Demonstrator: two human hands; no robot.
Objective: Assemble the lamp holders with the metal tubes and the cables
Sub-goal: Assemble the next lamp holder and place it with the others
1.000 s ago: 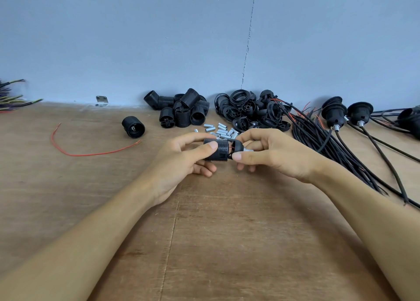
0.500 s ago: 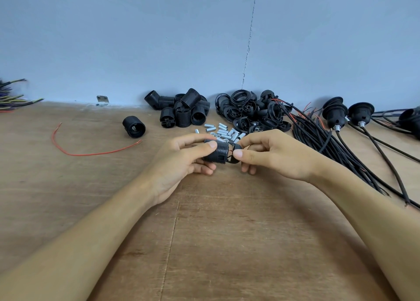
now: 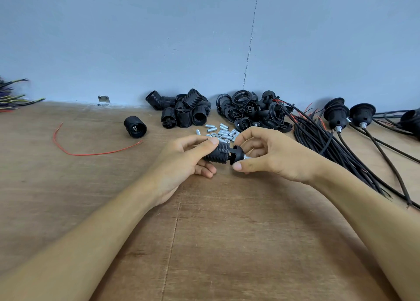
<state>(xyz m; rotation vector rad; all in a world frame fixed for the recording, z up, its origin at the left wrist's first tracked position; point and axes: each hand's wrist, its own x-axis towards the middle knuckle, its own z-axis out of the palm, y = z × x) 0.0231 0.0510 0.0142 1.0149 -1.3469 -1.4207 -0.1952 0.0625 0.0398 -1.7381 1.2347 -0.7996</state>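
1. Here we hold one lamp holder (image 3: 223, 153) just above the wooden table (image 3: 227, 244), in the middle of the view. Our left hand (image 3: 181, 162) wraps thumb and fingers round its threaded barrel (image 3: 218, 151). Our right hand (image 3: 270, 155) pinches the domed cap (image 3: 237, 156) between thumb and fingertips.
2. The cap is not seated: a narrow black neck shows between it and the barrel. We judge the step in hand to be bringing the cap home.
3. To do it well, we keep the barrel fixed in the left hand, hold both parts on one line, and turn only the cap. If it binds crooked, we back off rather than force the plastic.
4. The holder's long axis runs from nine o'clock to three o'clock across the table. A short metal tube (image 3: 247, 157) sticks out of the cap's crown and points to three o'clock. The barrel's open mouth faces nine o'clock, hidden in our left palm.
5. From the holder, loose metal tubes (image 3: 221, 132) lie just beyond at twelve o'clock. The cable bundle (image 3: 329, 146) lies between two and three o'clock.
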